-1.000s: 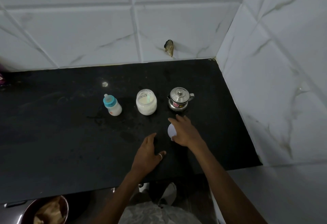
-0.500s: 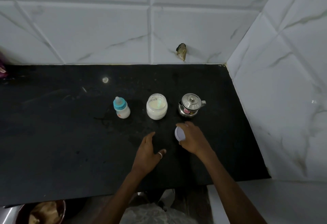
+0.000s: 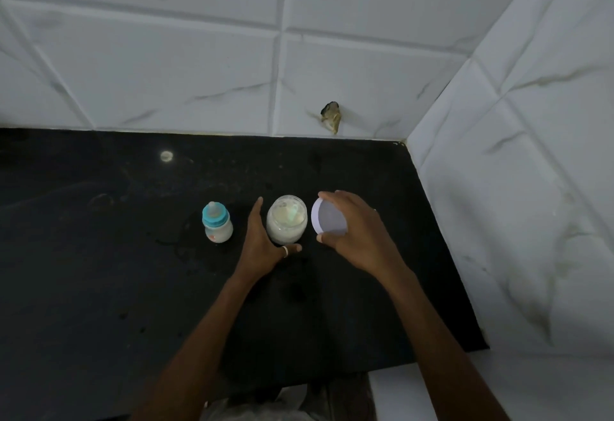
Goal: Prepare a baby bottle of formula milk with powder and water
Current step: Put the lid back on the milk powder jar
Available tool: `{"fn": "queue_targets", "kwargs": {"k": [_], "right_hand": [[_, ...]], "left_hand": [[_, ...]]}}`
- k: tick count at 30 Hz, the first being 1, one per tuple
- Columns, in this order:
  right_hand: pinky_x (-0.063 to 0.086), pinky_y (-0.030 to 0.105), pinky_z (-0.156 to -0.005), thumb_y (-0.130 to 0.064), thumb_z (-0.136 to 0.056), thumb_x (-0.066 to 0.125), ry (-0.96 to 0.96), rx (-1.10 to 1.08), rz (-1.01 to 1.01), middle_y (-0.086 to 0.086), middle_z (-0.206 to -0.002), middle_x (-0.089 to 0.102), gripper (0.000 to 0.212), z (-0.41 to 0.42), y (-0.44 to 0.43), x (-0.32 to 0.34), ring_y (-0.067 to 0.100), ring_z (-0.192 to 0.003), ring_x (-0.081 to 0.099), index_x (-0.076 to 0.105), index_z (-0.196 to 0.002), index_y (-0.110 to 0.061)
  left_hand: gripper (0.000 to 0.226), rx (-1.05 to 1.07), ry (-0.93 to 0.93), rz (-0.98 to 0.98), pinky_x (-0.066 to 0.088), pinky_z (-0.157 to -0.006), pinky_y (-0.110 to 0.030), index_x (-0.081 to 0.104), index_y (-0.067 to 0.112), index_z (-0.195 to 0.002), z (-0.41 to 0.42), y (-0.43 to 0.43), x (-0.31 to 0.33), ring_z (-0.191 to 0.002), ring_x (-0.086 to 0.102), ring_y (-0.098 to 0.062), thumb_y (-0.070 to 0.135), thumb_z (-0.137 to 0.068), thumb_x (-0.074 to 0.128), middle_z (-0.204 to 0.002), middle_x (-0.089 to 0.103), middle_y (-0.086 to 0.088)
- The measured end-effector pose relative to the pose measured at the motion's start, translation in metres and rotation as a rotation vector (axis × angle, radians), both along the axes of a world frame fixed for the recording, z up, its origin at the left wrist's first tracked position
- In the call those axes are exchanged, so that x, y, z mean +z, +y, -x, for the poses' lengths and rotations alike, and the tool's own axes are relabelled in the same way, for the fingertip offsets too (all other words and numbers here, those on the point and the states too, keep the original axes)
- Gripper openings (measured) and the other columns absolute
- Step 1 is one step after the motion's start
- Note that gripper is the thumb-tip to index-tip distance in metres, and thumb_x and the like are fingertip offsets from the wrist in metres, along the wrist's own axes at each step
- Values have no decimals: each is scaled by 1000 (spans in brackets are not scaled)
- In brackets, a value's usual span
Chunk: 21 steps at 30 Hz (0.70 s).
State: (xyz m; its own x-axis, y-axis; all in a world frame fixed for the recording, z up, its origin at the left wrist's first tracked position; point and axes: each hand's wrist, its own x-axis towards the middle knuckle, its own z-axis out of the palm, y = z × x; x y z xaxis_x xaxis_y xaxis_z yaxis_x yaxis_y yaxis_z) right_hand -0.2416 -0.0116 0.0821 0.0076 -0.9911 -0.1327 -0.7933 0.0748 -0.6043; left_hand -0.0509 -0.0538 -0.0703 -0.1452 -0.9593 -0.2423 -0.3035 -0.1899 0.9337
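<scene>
One lid (image 3: pixel 329 221), white, tilted: clamped between thumb and curled fingers of right hand (image 3: pixel 360 237), just beside open powder jar (image 3: pixel 286 221). Against jar's left side: left hand (image 3: pixel 259 247), fingers straight, together.

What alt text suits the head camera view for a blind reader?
A person's right hand holds a white lid beside an open jar of powder, with the left hand resting against it. A blue-capped baby bottle stands further left on the black counter.

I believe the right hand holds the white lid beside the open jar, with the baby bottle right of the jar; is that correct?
Not quite: the head view shows the baby bottle left of the jar. The right hand does hold the white lid beside it.
</scene>
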Motion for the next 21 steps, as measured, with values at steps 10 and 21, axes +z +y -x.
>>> {"fn": "queue_targets", "kwargs": {"k": [10, 21], "right_hand": [[35, 34, -116, -27, -84, 82, 43, -17, 5, -5, -159, 38, 81, -10, -9, 6, 13, -146, 33, 40, -152, -35], [46, 40, -109, -33, -83, 82, -31, 91, 151, -14, -147, 46, 76, -3, -36, 82, 2, -130, 43, 45, -148, -41]], "left_hand": [[113, -25, 47, 119, 45, -115, -39, 33, 28, -148, 8, -7, -18, -137, 48, -10, 23, -57, 100, -148, 45, 8], [96, 74, 123, 296, 53, -105, -40, 42, 35, -137, 2, -12, 66, -124, 59, -3, 26, -59, 98, -136, 58, 13]]}}
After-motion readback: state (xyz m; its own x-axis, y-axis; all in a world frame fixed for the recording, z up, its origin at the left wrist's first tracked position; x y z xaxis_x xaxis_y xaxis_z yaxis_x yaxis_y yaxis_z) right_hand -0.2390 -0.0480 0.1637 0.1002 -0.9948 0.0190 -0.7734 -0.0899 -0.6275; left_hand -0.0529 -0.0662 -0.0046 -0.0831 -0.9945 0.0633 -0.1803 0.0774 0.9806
